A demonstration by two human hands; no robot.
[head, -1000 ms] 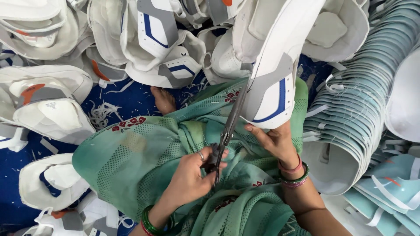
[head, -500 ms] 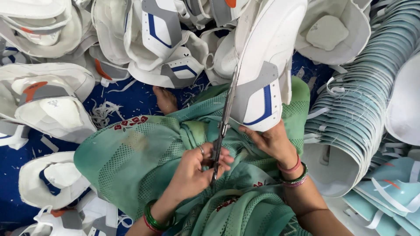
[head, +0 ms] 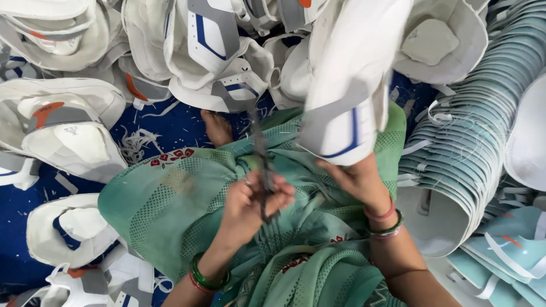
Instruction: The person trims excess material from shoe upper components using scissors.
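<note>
- Your left hand [head: 250,207] sits over your lap, on the green cloth [head: 170,210] of your dress.
- The fingers of that hand are curled tight around the handles of the scissors [head: 263,170]. The grip is closed on them.
- The scissors stick up and away from your lap. The blades are dark and blurry, so you cannot tell if they are apart or together.
- Your right hand [head: 355,179] is just to the right of the scissors, also over the green cloth.
- That hand pinches the bottom edge of a white shoe piece [head: 352,85] with grey and blue stripes. The fingers are closed on it.
- The shoe piece stands up above your right hand and is blurry. Its left edge is just beside the scissor blades. You cannot tell if they touch.
- Green and red bangles [head: 207,279] are on your left wrist, low on the green cloth. More bangles [head: 384,222] are on your right wrist.
- Your bare foot [head: 217,126] peeks out from the top edge of the green cloth.
- A pile of white shoe pieces [head: 210,51] lies beyond the green cloth, and more are to its left.
- A long stack of pale blue shoe pieces [head: 478,125] curves along the right side of the green cloth.
- Small white scraps [head: 136,142] lie on the blue mat [head: 170,122] beside the foot.
</note>
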